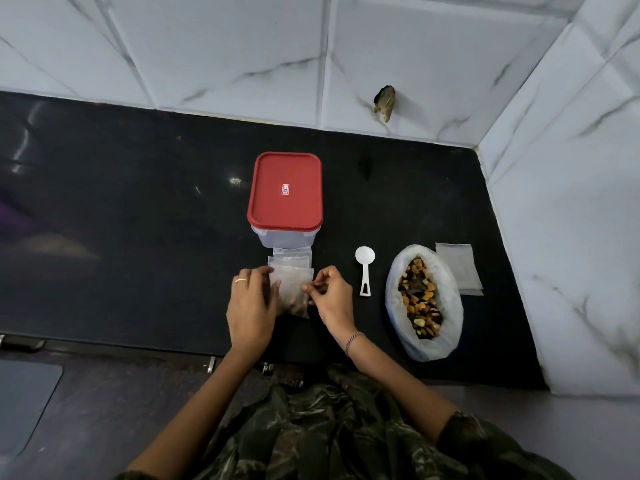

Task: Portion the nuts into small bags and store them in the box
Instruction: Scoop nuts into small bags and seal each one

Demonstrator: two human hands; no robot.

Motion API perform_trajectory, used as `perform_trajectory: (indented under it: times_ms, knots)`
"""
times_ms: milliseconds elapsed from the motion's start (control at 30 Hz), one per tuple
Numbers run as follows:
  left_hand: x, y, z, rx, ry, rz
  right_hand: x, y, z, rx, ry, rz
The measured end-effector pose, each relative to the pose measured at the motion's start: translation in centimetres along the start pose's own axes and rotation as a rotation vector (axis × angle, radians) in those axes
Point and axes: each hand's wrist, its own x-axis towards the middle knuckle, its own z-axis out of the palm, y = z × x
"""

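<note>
A small clear bag (293, 289) with nuts in its lower part lies on the black counter (138, 237). My left hand (251, 308) grips its left edge and my right hand (332, 299) pinches its right edge. Two more small bags (291, 259) lie just beyond it, overlapping. Behind them stands a clear box with a red lid (284, 190), closed. To the right a big white bag of mixed nuts (420, 301) lies open. A white scoop (364, 270) rests between my right hand and the nut bag.
A stack of empty small bags (459, 268) lies right of the nut bag near the tiled side wall (571, 237). The tiled back wall (242, 57) has a broken hole (384, 102). A dark drawer front runs below the counter edge.
</note>
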Motion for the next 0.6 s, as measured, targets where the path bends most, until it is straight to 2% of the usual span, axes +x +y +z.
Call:
perform_trajectory:
  times_ms: [67,133,200,267,367,467,600]
  knots:
    - [-1.0,-0.6,0.4,0.096,-0.046,0.151,-0.1,-0.1,0.0,-0.062,0.004,-0.073]
    - [-1.6,-1.3,0.9,0.15,-0.053,0.227,-0.3,-0.2,0.0,-0.137,0.011,-0.161]
    - [-1.5,-1.6,1.1,0.16,-0.046,0.233,-0.5,-0.1,-0.1,-0.248,0.034,-0.294]
    - [-1.2,-1.7,1.2,0.163,-0.044,0.233,-1.0,0.3,-0.2,-0.429,0.05,-0.506]
    - [-1.1,-1.7,1.4,0.159,-0.07,0.226,-2.1,1.5,0.1,-0.617,-0.03,-0.735]
    - [-1.2,-1.9,1.8,0.127,-0.118,0.202,-2.3,2.9,0.7,-0.832,-0.108,-0.8]
    - [-1.5,-2.1,2.5,0.064,-0.164,0.183,-1.9,2.9,0.8,-0.931,-0.149,-0.76]
